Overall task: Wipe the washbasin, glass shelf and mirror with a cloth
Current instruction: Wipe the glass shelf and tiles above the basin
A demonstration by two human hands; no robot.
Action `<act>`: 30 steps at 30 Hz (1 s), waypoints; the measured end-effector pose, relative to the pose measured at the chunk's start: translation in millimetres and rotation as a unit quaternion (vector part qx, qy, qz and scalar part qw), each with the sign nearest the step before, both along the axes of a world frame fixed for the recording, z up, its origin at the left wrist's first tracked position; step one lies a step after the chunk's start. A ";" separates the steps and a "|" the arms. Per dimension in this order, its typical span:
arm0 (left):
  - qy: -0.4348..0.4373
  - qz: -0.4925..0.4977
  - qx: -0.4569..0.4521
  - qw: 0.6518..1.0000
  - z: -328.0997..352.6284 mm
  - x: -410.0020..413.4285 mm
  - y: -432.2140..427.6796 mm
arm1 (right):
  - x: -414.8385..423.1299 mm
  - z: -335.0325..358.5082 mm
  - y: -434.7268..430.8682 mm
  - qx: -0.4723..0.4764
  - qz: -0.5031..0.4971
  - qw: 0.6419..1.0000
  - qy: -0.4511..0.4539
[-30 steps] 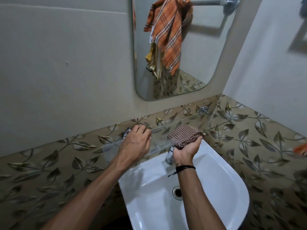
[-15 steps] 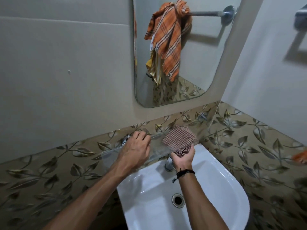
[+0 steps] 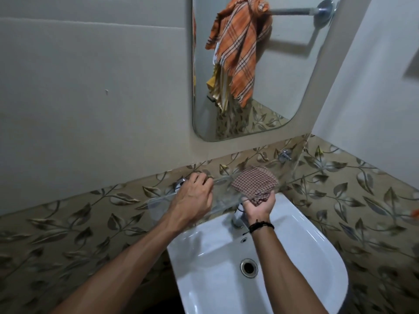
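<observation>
A clear glass shelf (image 3: 158, 203) runs along the leaf-patterned wall above a white washbasin (image 3: 215, 268). My left hand (image 3: 192, 198) rests on the shelf with its fingers curled over the glass near the left bracket. My right hand (image 3: 260, 206) grips a brown checked cloth (image 3: 255, 180), which lies spread on the right part of the shelf. A rounded mirror (image 3: 283, 75) hangs on the wall above the shelf.
A chrome tap (image 3: 237, 219) stands at the basin's back, partly behind my right wrist. The drain (image 3: 249, 267) sits mid-basin. The mirror reflects an orange plaid towel (image 3: 238, 48) on a rail. A side wall closes in on the right.
The cloth and my right hand have slid a little left along the shelf. My left hand has stayed on the glass. The view has tilted down slightly.
</observation>
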State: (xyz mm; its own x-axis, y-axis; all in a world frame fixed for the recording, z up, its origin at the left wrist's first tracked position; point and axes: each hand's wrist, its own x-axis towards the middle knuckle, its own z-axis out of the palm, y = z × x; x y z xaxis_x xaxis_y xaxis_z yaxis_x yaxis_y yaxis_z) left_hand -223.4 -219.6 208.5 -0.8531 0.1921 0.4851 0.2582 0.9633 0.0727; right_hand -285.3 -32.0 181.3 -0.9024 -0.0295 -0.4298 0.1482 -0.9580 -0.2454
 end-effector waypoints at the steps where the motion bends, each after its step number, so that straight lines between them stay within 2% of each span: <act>1: -0.004 0.000 -0.001 1.000 0.4 0.8 0.4 | 14.0 -0.2 -11.9 -0.013 0.047 0.999 -0.010; 5: -0.013 -0.002 -0.002 1.000 2.4 2.9 -0.3 | 58.9 -9.3 -49.3 0.061 0.082 0.994 -0.025; 10: -0.013 -0.004 0.001 1.000 4.2 4.8 -0.2 | 43.8 -3.0 -33.0 0.083 0.053 0.995 -0.016; 14: -0.002 0.001 -0.002 1.000 5.5 5.2 0.5 | 30.1 1.3 -28.1 0.054 0.009 0.998 -0.020; 17: -0.009 -0.003 0.002 1.000 4.7 4.4 -0.4 | 49.2 -4.8 -38.6 0.014 0.065 0.998 0.013; 21: -0.008 -0.007 0.002 1.000 4.1 5.2 0.1 | 60.7 1.6 -33.8 0.029 0.122 0.991 0.044; 25: -0.008 -0.002 0.006 1.000 4.5 7.4 0.8 | 32.8 9.4 -6.4 0.063 0.054 0.996 0.019; 29: -0.007 -0.005 0.009 1.000 5.9 8.9 0.6 | 2.0 22.2 -2.7 0.049 -0.014 0.999 -0.013; 30: -0.006 -0.006 0.012 1.000 5.9 9.0 0.3 | -5.2 22.1 -7.7 0.084 -0.042 0.995 -0.040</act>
